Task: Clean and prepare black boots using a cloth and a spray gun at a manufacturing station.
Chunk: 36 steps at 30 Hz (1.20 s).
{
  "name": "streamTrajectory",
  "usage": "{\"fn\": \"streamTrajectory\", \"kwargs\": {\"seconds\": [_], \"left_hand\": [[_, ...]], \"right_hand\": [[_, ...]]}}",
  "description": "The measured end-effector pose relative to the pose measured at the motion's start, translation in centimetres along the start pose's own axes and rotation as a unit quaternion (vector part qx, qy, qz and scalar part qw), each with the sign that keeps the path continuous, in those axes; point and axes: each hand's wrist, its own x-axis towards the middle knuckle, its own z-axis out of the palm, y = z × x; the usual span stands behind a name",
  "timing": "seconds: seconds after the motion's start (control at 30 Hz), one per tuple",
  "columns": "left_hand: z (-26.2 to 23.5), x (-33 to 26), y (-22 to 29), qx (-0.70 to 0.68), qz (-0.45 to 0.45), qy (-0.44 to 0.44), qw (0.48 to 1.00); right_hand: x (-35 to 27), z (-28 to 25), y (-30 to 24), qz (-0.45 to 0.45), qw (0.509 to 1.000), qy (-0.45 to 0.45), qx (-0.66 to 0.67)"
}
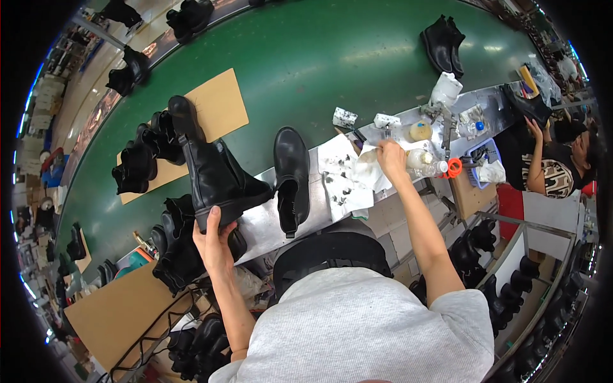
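Note:
My left hand [216,237] grips the heel and sole of a black ankle boot [217,173], which stands upright at the near edge of a metal work surface [265,223]. A second black boot [292,179] lies on its side just right of it, untouched. My right hand [391,156] reaches forward over stained white cloths [345,182] and pinches a small white rag or brush beside a clear plastic bottle [424,163]. What exactly the fingers hold is hard to make out.
A green conveyor belt [332,57] carries more black boots [444,45] and brown cardboard sheets [220,105]. Pairs of boots [143,159] crowd the left. A spray gun stand [444,121] and jars sit on the right. Another person [562,166] stands at far right. Racks of boots [511,287] lie below.

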Motion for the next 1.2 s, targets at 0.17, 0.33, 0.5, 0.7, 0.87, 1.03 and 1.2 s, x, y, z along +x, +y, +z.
{"fn": "streamTrajectory", "kwargs": {"seconds": [0.17, 0.33, 0.5, 0.7, 0.87, 1.03, 1.2], "left_hand": [[0.1, 1.0, 0.0, 0.123, -0.012, -0.022, 0.992], [-0.6, 2.2, -0.5, 0.224, 0.004, -0.001, 0.975], [0.4, 2.2, -0.3, 0.250, 0.026, -0.017, 0.968], [0.3, 2.6, -0.3, 0.259, 0.032, -0.039, 0.965], [0.5, 2.0, -0.4, 0.265, 0.057, -0.039, 0.962], [0.4, 1.9, -0.7, 0.267, 0.077, -0.035, 0.960], [0.6, 2.0, -0.7, 0.304, 0.077, -0.045, 0.949]], "right_hand": [[-1.1, -0.1, -0.3, -0.006, 0.987, 0.159, 0.038], [-10.5, -2.4, -6.9, -0.147, 0.987, -0.060, 0.015], [-12.2, 0.6, -6.4, -0.200, 0.977, -0.066, -0.023], [-10.4, 4.5, -6.4, -0.253, 0.965, 0.067, -0.008], [-8.4, 4.8, -5.8, -0.222, 0.954, 0.107, 0.169], [-7.0, 3.5, -6.7, -0.110, 0.949, 0.150, 0.255], [-5.3, 3.7, -6.3, -0.179, 0.950, 0.073, 0.244]]}}
